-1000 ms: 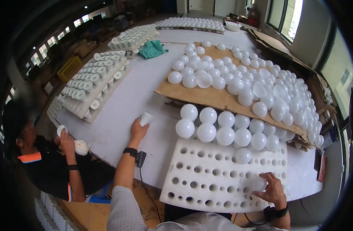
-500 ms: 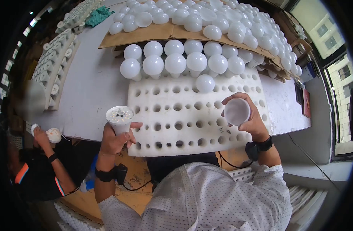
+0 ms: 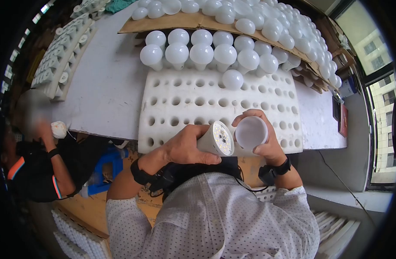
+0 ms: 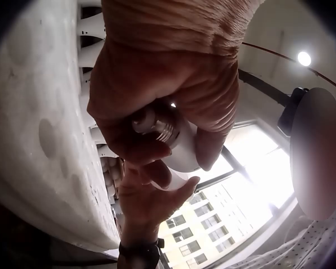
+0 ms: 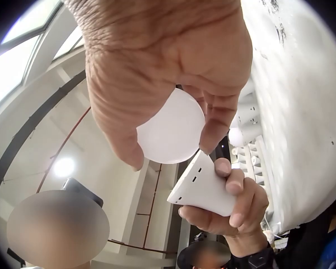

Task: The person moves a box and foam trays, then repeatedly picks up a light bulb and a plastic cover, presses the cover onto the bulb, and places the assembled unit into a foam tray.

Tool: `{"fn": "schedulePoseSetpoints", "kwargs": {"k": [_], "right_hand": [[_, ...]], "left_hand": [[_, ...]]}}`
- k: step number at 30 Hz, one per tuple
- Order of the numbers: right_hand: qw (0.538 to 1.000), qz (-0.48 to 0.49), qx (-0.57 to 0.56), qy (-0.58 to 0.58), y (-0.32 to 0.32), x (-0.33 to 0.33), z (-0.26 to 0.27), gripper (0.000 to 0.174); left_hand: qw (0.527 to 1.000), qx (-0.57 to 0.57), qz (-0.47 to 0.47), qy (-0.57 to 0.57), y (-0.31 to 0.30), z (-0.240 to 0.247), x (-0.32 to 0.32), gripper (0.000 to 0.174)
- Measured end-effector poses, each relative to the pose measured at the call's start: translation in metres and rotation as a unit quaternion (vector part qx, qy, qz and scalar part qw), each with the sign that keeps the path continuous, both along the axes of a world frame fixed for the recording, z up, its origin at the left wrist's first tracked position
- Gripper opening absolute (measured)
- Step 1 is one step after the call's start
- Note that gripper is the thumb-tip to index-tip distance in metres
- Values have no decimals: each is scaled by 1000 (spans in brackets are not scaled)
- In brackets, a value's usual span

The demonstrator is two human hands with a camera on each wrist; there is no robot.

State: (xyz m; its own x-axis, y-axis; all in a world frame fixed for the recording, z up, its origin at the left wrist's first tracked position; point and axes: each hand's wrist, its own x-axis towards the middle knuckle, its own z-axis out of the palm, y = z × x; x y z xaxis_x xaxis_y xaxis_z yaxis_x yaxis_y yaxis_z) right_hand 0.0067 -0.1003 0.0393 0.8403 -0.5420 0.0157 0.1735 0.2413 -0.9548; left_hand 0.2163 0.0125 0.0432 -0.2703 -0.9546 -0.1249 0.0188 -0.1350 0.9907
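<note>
My left hand (image 3: 187, 144) grips a white LED bulb base (image 3: 222, 139), its round board of small LEDs facing right toward the other hand. In the left wrist view its metal screw cap (image 4: 163, 130) shows between the fingers. With the fingers and thumb of my right hand (image 3: 269, 142) I hold a white dome bulb cover (image 3: 251, 133), its hollow side turned to the head camera. Base and cover are close side by side over the near edge of a white foam board (image 3: 198, 113) with rows of holes. One finished bulb (image 3: 233, 80) stands in the board's far part.
Several bulbs (image 3: 201, 54) stand in rows behind the holes. Beyond them, cardboard (image 3: 180, 20) carries many dome covers (image 3: 245, 26). Racks of bulb bases (image 3: 55, 60) stand at left. Another person's arm (image 3: 62, 170) is at the lower left, beside a blue stool (image 3: 107, 166).
My left hand has brought the bulb base from the left table to beside the right hand. The right hand has lifted the cover off the board and turned its hollow side up.
</note>
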Motion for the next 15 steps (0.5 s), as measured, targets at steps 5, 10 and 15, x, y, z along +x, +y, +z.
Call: {"fn": "schedulePoseSetpoints", "kwargs": {"k": [5,10,15], "right_hand": [[999,29,-13,6,1,2,-4,78],[998,51,-21,1,0,6,-9,76],[987,94,-125,33,-3,8,-2,74]], "left_hand": [[1000,-11,10,-14,4,-3,0,55],[999,-11,10,-42,6,-4,3,52],[999,-8,13,-50,8,-6,3,50]]}}
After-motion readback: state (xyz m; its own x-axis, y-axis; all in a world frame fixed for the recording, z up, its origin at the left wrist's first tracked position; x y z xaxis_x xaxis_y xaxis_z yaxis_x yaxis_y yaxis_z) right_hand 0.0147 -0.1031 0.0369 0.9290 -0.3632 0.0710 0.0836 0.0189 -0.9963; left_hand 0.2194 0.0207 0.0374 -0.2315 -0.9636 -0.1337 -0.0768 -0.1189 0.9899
